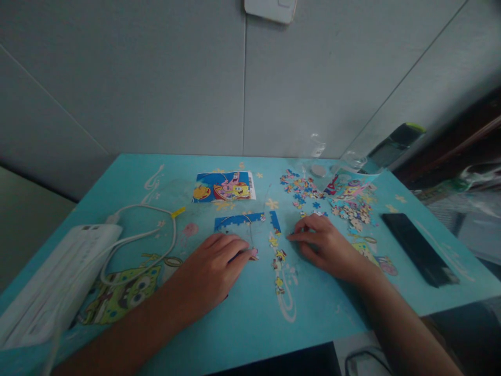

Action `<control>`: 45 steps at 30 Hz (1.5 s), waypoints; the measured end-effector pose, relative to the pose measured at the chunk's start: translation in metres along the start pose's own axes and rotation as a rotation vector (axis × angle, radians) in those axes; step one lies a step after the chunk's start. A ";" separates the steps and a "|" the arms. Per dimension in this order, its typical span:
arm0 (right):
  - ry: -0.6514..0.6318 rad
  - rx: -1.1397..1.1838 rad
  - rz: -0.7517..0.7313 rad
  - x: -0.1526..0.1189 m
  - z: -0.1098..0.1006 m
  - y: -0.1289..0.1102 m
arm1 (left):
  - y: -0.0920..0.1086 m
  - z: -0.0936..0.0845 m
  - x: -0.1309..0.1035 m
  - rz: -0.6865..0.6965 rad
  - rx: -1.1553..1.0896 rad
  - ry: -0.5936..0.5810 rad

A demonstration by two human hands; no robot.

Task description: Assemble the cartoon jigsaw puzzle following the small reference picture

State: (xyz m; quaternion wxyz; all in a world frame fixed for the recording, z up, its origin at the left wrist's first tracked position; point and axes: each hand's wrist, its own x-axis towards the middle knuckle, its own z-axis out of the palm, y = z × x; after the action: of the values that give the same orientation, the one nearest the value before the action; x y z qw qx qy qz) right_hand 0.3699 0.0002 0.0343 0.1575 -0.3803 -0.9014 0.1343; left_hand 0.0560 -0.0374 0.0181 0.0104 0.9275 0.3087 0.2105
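My left hand [225, 261] rests low over the table with its fingers curled. At its thumb and fingertips is a small pinkish puzzle piece [254, 254]. My right hand [323, 241] is pinched just right of a vertical strip of puzzle pieces [279, 256]; a tiny dark bit shows at the fingertips, too small to make out. Between and beyond the hands lies a joined blue puzzle edge [238, 221], with a separate blue corner section [275, 222] to its right. Behind them the reference picture card [223, 187] lies flat.
Loose puzzle pieces [299, 187] are heaped at the back right, with another pile [354, 214] near a printed bag [348, 186]. A black case [418, 248] lies at right. On the left sit a white power strip [58, 282] and its looping cable [174, 235].
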 end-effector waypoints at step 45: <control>-0.092 0.213 0.069 -0.002 0.004 -0.010 | -0.003 -0.006 0.001 -0.044 0.037 -0.033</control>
State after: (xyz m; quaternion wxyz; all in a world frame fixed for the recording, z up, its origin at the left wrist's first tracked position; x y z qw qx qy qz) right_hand 0.3630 -0.0084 0.0342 0.1507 -0.3857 -0.8746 0.2522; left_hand 0.0527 -0.0350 0.0234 0.0030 0.9239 0.3325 0.1894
